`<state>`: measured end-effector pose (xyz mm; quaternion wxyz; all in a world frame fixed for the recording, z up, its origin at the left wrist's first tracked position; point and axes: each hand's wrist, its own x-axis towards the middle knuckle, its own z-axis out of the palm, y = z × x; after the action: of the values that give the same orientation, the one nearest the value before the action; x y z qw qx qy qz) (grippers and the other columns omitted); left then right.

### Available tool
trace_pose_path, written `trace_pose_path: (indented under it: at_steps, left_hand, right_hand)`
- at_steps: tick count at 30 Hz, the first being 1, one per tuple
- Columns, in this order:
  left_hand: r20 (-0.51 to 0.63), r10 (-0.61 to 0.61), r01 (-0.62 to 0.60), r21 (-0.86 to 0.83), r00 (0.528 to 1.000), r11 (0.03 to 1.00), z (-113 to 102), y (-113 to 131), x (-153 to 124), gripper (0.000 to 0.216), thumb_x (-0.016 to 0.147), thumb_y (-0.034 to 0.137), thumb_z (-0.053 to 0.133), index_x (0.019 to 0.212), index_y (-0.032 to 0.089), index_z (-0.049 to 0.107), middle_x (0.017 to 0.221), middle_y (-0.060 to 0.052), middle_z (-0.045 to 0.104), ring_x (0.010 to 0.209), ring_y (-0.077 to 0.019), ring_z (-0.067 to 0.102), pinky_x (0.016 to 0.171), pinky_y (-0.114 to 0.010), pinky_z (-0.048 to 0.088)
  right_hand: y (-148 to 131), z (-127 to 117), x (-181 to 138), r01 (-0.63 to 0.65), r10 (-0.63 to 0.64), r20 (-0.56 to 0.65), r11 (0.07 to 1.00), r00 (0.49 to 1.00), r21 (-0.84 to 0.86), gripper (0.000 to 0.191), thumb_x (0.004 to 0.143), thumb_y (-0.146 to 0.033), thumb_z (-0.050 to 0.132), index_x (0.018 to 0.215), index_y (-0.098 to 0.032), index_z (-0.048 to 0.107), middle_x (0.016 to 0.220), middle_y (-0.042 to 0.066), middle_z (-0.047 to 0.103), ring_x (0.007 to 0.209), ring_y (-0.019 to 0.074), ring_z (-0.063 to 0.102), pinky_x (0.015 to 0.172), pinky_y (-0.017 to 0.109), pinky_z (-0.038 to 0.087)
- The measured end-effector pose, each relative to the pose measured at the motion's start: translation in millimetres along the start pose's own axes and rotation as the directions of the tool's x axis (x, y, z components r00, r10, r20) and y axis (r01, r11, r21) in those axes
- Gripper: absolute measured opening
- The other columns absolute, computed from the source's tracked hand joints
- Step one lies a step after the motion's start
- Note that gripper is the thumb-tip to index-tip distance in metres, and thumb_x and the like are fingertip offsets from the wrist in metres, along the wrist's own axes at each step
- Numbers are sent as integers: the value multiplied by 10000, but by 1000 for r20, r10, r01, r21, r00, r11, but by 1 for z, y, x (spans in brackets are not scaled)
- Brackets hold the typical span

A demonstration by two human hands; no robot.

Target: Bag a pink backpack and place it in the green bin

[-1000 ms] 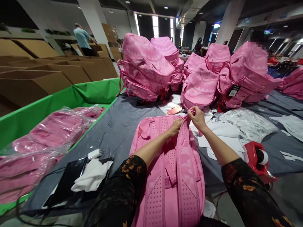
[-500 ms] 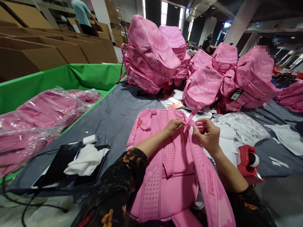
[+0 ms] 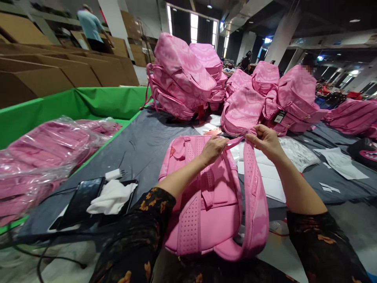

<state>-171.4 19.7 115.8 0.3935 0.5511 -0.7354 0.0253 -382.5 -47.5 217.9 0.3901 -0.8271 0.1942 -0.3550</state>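
Note:
A pink backpack (image 3: 212,200) lies back-side up on the grey table cover (image 3: 141,145) in front of me. My left hand (image 3: 212,149) is closed on the top of the backpack near its right shoulder strap. My right hand (image 3: 263,140) pinches the upper end of that pink shoulder strap (image 3: 255,188), which is lifted off the bag and curves down to its lower corner. A thin strip of pink webbing runs between the two hands.
Stacks of pink backpacks (image 3: 182,78) fill the far side of the table. Bagged pink backpacks (image 3: 44,153) lie in a green bin at left. A black tablet (image 3: 79,200) with a white cloth (image 3: 110,196) lies near left. Papers (image 3: 338,163) are scattered right. A person (image 3: 88,25) stands by cardboard boxes.
My right hand has pulled the shoulder strap up and out to the right, away from the bag. The left hand has stayed on the bag's top. The red tape dispenser has left the view.

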Motion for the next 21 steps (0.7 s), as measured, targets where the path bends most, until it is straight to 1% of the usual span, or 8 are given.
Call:
trace_pose_path:
  at_steps: [2, 6, 8, 11, 13, 15, 19, 21]
  left_hand:
    - [101, -188, 207, -236, 977, 950, 1, 15, -32, 244, 1024, 259, 463, 964, 174, 683, 802, -31, 710, 757, -178, 664, 808, -326, 537]
    - [390, -323, 505, -621, 862, 600, 3, 66, -100, 262, 959, 321, 505, 920, 159, 707, 768, -25, 705, 760, -188, 668, 737, -294, 555]
    - [423, -415, 589, -653, 805, 477, -3, 86, -124, 338, 966, 396, 492, 915, 148, 716, 754, -38, 698, 751, -193, 656, 725, -302, 556]
    - [410, -500, 644, -553, 763, 528, -25, 91, -142, 403, 954, 511, 520, 852, 164, 698, 781, -48, 706, 746, -180, 635, 721, -291, 541]
    - [436, -492, 657, -467, 753, 592, -46, 73, -145, 432, 946, 558, 526, 821, 177, 687, 802, -55, 723, 729, -173, 640, 705, -287, 533]
    - [392, -540, 667, -404, 745, 626, -68, 39, -143, 470, 964, 582, 480, 816, 186, 685, 791, -66, 734, 679, -174, 649, 664, -297, 528]
    - [-109, -695, 691, -78, 711, 719, -92, -65, -115, 350, 948, 515, 543, 865, 204, 679, 832, -83, 736, 834, -241, 686, 755, -363, 529]
    - [-160, -724, 736, 23, 671, 677, -89, -115, -92, 344, 939, 503, 565, 807, 194, 638, 747, -89, 689, 884, -285, 678, 751, -385, 518]
  right_hand:
    - [18, 2, 16, 13, -15, 117, 1000, 993, 11, 493, 801, -633, 798, 952, -211, 593, 682, -57, 480, 565, 98, 429, 509, 234, 354]
    - [74, 48, 59, 114, -65, 203, 963, 977, -244, 393, 839, -545, 795, 956, -207, 632, 780, -10, 549, 713, 150, 514, 659, 282, 444]
    - [102, 82, 79, 156, -37, 279, 896, 960, -416, 325, 834, -460, 815, 958, -200, 663, 923, 48, 631, 857, 203, 584, 775, 330, 489]
    - [131, 122, 100, 231, 25, 407, 790, 913, -568, 304, 818, -370, 833, 1033, -198, 705, 1202, 128, 666, 1114, 301, 612, 963, 436, 490]
    - [144, 134, 108, 252, 24, 419, 767, 908, -590, 394, 827, -369, 822, 1160, -198, 697, 1345, 159, 633, 1239, 342, 581, 1058, 492, 451]
    - [157, 136, 110, 216, 43, 394, 779, 918, -588, 532, 867, -416, 776, 1324, -182, 635, 1432, 190, 596, 1317, 359, 550, 1109, 522, 422]
    - [176, 141, 98, 232, 29, 412, 789, 911, -569, 561, 959, -462, 631, 1443, -187, 566, 1522, 187, 554, 1428, 349, 485, 1203, 579, 328]
    - [179, 147, 89, 313, -69, 441, 801, 895, -510, 480, 962, -444, 614, 1386, -219, 609, 1532, 148, 558, 1452, 324, 468, 1233, 574, 291]
